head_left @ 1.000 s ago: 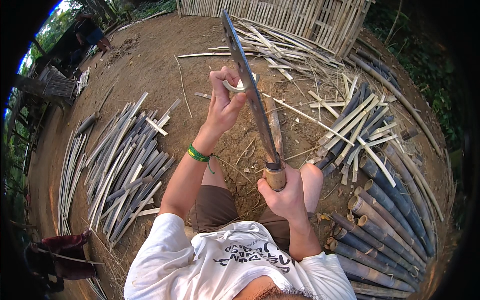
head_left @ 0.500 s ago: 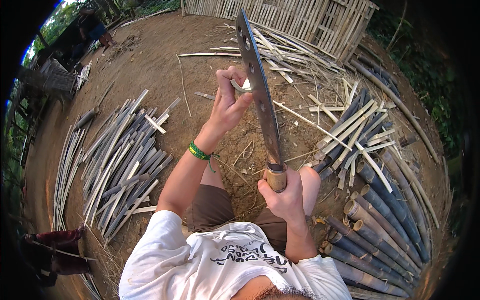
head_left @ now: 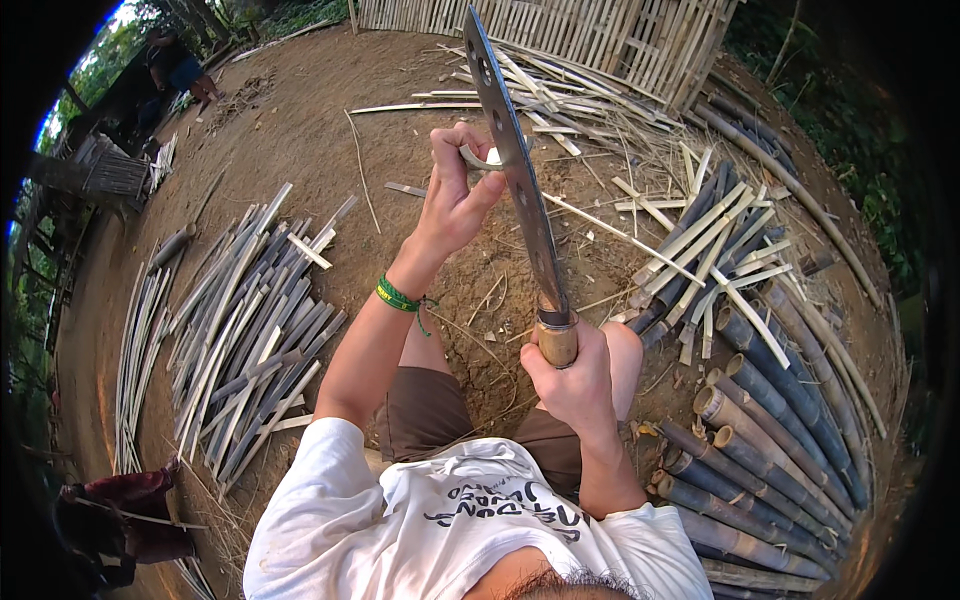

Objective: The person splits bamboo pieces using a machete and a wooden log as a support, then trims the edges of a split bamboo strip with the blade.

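Note:
My right hand (head_left: pixel 578 380) is wrapped around the wooden handle of a machete (head_left: pixel 518 180). The long dark blade has several round holes and points away from me, its tip near the top of the view. In my closed left hand (head_left: pixel 452 195) is a split bamboo piece (head_left: pixel 474 158), whose pale curved end shows between thumb and fingers. The blade crosses right beside that end; part of the piece lies behind it, and I cannot tell how deep any contact goes. A green woven bracelet (head_left: pixel 397 294) circles my left wrist.
Split bamboo strips (head_left: pixel 250 340) are heaped on the dirt at left. More pale strips (head_left: pixel 710 250) lie at right, above thick bamboo poles (head_left: pixel 770 450). A slatted bamboo panel (head_left: pixel 560 35) stands at the far side. Another person (head_left: pixel 180 65) is at the far left.
Both hands, the machete and the bamboo piece sit slightly higher in the picture, as the whole view has shifted a little. Both grips are unchanged.

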Available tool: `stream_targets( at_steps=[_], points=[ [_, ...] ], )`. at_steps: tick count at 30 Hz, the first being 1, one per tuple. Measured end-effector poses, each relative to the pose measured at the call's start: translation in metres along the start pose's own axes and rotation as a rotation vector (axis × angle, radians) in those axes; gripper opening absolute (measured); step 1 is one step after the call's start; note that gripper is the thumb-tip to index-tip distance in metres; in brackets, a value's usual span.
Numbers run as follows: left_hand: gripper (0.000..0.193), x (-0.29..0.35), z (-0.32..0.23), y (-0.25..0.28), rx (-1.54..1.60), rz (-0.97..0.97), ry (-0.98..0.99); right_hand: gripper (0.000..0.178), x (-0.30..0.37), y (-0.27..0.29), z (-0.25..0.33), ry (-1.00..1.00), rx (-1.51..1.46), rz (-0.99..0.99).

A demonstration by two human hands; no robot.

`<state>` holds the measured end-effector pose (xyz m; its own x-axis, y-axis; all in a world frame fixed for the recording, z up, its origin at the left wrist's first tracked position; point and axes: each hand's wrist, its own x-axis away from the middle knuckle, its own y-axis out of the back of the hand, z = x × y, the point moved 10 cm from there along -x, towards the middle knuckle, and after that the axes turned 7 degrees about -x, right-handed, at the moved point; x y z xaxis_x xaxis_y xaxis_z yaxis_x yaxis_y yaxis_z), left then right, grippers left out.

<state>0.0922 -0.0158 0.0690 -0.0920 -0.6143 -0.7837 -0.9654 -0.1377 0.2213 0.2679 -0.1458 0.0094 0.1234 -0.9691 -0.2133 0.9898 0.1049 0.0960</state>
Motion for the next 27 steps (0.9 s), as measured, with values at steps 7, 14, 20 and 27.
stream_targets(
  at_steps=[7,14,20,27],
  points=[
    [0.051,-0.001,0.009,-0.012,-0.079,0.024,-0.019,0.013,0.003,0.013,0.001,-0.005,0.009,-0.039],
    [0.053,-0.001,0.005,-0.014,-0.095,0.034,-0.022,0.014,0.003,0.019,-0.007,-0.014,0.049,-0.043],
    [0.06,-0.052,-0.095,0.052,-0.271,-0.302,-0.464,0.014,0.004,0.017,-0.011,-0.065,-0.014,-0.04],
    [0.057,-0.143,-0.241,0.001,-0.713,-0.031,-0.901,0.014,0.009,0.024,-0.009,-0.066,-0.002,-0.09]
  ],
)
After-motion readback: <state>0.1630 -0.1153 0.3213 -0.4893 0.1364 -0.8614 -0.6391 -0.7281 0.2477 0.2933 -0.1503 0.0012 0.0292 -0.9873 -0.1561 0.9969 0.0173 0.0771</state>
